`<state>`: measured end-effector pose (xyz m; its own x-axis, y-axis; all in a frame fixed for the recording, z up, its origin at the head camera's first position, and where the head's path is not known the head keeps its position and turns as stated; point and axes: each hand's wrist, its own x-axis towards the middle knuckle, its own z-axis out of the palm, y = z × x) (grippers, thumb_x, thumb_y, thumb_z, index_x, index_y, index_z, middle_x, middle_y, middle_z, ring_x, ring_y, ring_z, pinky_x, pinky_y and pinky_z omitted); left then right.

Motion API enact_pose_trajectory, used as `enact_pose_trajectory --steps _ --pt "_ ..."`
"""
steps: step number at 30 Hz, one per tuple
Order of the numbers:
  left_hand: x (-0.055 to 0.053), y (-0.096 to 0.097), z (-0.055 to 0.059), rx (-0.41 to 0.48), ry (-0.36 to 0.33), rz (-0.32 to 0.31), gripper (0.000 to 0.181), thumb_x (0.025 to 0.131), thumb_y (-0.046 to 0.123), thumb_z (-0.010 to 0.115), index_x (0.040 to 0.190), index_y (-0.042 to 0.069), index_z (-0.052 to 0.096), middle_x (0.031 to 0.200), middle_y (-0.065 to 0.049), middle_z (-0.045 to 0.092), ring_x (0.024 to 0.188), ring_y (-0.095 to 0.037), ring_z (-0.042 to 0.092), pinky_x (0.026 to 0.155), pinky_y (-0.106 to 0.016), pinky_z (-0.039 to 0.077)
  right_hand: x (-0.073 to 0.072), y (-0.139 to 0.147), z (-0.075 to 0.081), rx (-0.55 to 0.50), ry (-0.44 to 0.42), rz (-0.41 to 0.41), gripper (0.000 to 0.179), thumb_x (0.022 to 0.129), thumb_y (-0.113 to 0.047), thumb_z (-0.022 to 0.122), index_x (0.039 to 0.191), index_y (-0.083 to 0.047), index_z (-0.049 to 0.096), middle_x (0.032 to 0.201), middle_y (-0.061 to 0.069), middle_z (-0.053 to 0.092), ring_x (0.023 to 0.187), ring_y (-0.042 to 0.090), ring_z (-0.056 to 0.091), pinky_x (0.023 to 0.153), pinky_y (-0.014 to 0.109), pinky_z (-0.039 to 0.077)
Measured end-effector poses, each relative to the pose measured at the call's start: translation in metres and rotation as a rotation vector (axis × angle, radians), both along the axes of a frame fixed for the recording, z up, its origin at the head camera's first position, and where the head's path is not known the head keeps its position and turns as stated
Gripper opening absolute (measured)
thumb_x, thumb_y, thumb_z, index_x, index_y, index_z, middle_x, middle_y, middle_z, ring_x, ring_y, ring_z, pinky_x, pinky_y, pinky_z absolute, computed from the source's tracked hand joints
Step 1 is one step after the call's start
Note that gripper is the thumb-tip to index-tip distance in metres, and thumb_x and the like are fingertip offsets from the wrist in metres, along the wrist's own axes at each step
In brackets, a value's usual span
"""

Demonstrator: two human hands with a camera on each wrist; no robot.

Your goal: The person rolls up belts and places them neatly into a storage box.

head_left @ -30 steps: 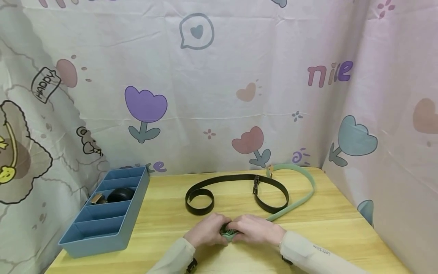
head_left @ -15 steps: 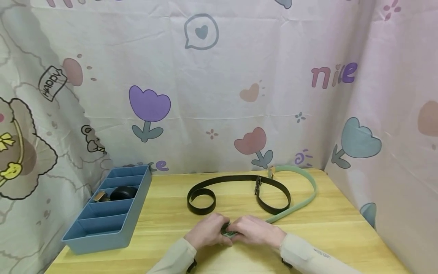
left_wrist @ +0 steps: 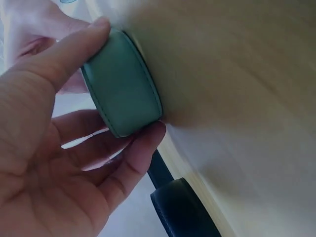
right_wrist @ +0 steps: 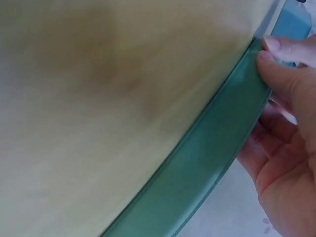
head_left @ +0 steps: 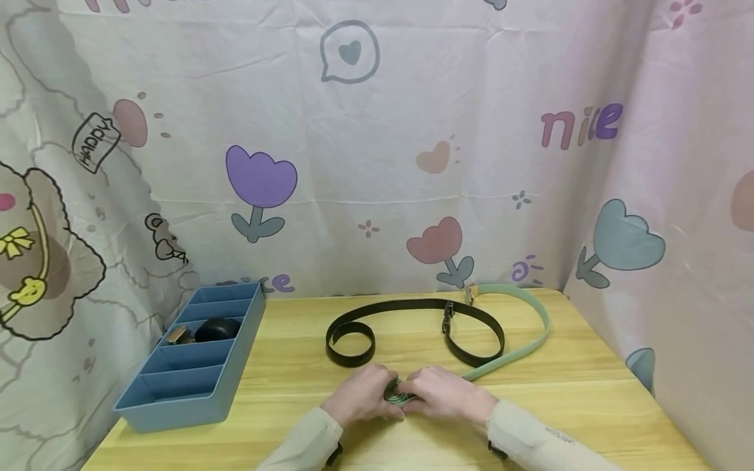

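Note:
A light green belt (head_left: 533, 348) is wound into a coil at its near end, low in the head view. My left hand (head_left: 366, 394) grips the coil from the left, with thumb and fingers on its upper and lower edges in the left wrist view, where the coil (left_wrist: 123, 86) shows stitched edges. From the right, my right hand (head_left: 444, 394) pinches the belt where the strip (right_wrist: 207, 133) meets the coil. The rest of the strip curves back right to a gold-toned buckle (head_left: 472, 294). Both hands partly cover the coil.
Behind the hands lies a black belt (head_left: 406, 305), curled at its left end and looped through a dark buckle (head_left: 448, 318) on the right. A blue divided tray (head_left: 171, 418) stands left, holding a rolled black item (head_left: 218, 329) and a gold-toned buckle (head_left: 180, 335). Printed curtain surrounds the table.
The head view has turned slightly left, so everything sits a little further right. Both hands stay on the green coil, with small shifts of the fingers. The black belt lies as before.

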<state>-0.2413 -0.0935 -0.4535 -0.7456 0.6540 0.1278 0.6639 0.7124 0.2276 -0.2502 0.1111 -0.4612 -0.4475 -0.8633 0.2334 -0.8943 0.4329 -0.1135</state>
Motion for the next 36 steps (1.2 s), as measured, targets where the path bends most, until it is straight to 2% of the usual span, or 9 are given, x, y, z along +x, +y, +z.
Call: enact_pose_trajectory --steps 4,6,10,13,17,20,26,29,36 --pt "-0.0017 -0.0003 0.0006 0.022 -0.062 -0.036 0.034 0.070 0.038 0.086 0.087 0.021 0.062 0.073 0.017 0.055 0.064 0.003 0.047 0.057 -0.014 0.041 0.0006 0.0033 0.0020 -0.007 -0.028 -0.003 0.018 0.089 -0.027 0.071 0.106 -0.021 0.069 0.090 -0.011 0.069 0.074 -0.008 0.057 0.067 0.006 0.043" --pt "-0.0009 -0.0003 -0.0011 0.031 -0.068 -0.053 0.034 0.070 0.037 0.086 0.087 0.021 0.062 0.074 0.018 0.055 0.064 0.004 0.048 0.058 -0.014 0.041 0.0015 0.0038 0.0004 -0.006 -0.007 0.003 0.020 0.088 -0.028 0.072 0.106 -0.020 0.070 0.091 -0.010 0.070 0.076 -0.007 0.059 0.068 0.006 0.044" --pt "0.0012 0.0009 -0.0059 0.036 -0.009 -0.047 0.038 0.069 0.045 0.085 0.084 0.020 0.061 0.071 0.016 0.053 0.061 0.004 0.044 0.054 -0.013 0.039 0.0026 0.0032 -0.0042 -0.012 0.041 0.015 0.019 0.088 -0.030 0.071 0.103 -0.019 0.072 0.092 -0.010 0.072 0.077 -0.007 0.061 0.070 0.005 0.044" --pt "0.0009 0.0011 -0.0068 0.029 0.018 -0.028 0.040 0.069 0.048 0.085 0.083 0.020 0.061 0.070 0.015 0.053 0.060 0.003 0.043 0.053 -0.013 0.038 0.0017 0.0039 -0.0041 -0.008 0.016 0.016 0.019 0.089 -0.030 0.070 0.105 -0.020 0.071 0.095 -0.010 0.073 0.079 -0.007 0.062 0.071 0.006 0.045" --pt "-0.0021 -0.0005 -0.0035 0.033 -0.045 -0.057 0.036 0.069 0.039 0.087 0.090 0.022 0.064 0.078 0.018 0.058 0.067 0.005 0.048 0.062 -0.013 0.042 0.0002 0.0077 0.0017 0.011 -0.071 0.003 0.030 0.088 -0.026 0.072 0.116 -0.019 0.068 0.104 -0.008 0.072 0.086 -0.005 0.062 0.075 0.010 0.047" --pt "-0.0035 -0.0008 -0.0016 0.033 -0.079 -0.083 0.036 0.068 0.035 0.088 0.093 0.022 0.065 0.081 0.018 0.059 0.072 0.005 0.050 0.066 -0.013 0.043 -0.0004 0.0089 0.0048 0.016 -0.088 0.003 0.032 0.086 -0.026 0.073 0.117 -0.018 0.068 0.104 -0.008 0.071 0.086 -0.004 0.061 0.074 0.011 0.047" --pt "-0.0003 0.0013 -0.0040 0.013 0.001 -0.024 0.044 0.068 0.055 0.082 0.088 0.022 0.060 0.076 0.016 0.052 0.067 0.001 0.044 0.059 -0.016 0.038 -0.0005 0.0029 0.0037 0.001 -0.053 0.015 0.019 0.088 -0.031 0.071 0.104 -0.020 0.071 0.094 -0.011 0.072 0.076 -0.010 0.057 0.070 0.005 0.042" --pt "-0.0004 0.0009 -0.0055 0.010 0.021 -0.015 0.044 0.069 0.055 0.082 0.087 0.022 0.060 0.076 0.016 0.052 0.068 0.001 0.044 0.060 -0.017 0.038 -0.0015 0.0020 0.0027 0.002 -0.050 0.029 0.018 0.088 -0.030 0.071 0.103 -0.022 0.069 0.095 -0.012 0.071 0.076 -0.010 0.057 0.070 0.005 0.042" --pt "-0.0054 -0.0005 -0.0039 0.070 -0.037 -0.118 0.032 0.073 0.032 0.086 0.091 0.022 0.062 0.081 0.018 0.058 0.071 0.004 0.050 0.063 -0.013 0.041 -0.0037 0.0064 0.0015 0.007 -0.039 0.030 0.027 0.085 -0.026 0.074 0.111 -0.020 0.068 0.101 -0.010 0.069 0.083 -0.007 0.058 0.074 0.008 0.045"
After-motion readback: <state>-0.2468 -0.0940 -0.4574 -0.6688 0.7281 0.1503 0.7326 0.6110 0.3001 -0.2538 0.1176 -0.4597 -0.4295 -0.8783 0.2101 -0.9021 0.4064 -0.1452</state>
